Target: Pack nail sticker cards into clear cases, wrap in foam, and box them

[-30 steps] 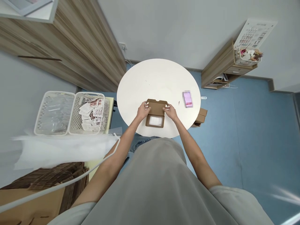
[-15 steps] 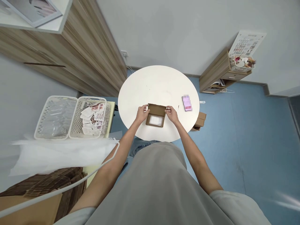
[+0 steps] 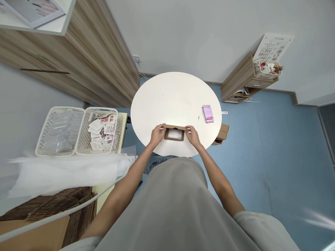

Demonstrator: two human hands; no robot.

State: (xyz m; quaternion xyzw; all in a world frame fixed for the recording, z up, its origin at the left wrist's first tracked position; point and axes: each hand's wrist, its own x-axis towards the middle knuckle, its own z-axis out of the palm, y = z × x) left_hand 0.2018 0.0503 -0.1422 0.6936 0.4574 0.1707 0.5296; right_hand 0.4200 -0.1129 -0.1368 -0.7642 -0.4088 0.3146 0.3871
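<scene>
A small brown cardboard box (image 3: 166,134) sits on the round white table (image 3: 172,90) near its front edge, its lid (image 3: 175,127) tipped partway over. Inside lies a white wrapped packet (image 3: 175,134). At the lid's left corner my left hand (image 3: 157,135) grips with thumb and fingers. My right hand (image 3: 193,136) pinches the lid's right corner in the same way. To the right on the table rests a pink-purple item (image 3: 207,114), blurred out so its kind is unclear.
Left of the table stand white baskets, one with clear plastic packs (image 3: 61,132), one with printed cards (image 3: 102,130). White sheeting (image 3: 65,172) and stacked brown cardboard (image 3: 52,205) lie nearer me. Cardboard boxes (image 3: 223,132) stand right of the table; a wooden cabinet (image 3: 240,78) is beyond.
Both hands have swung the box lid forward and down toward me, from standing upright to partly covering the opening. The view has shifted slightly.
</scene>
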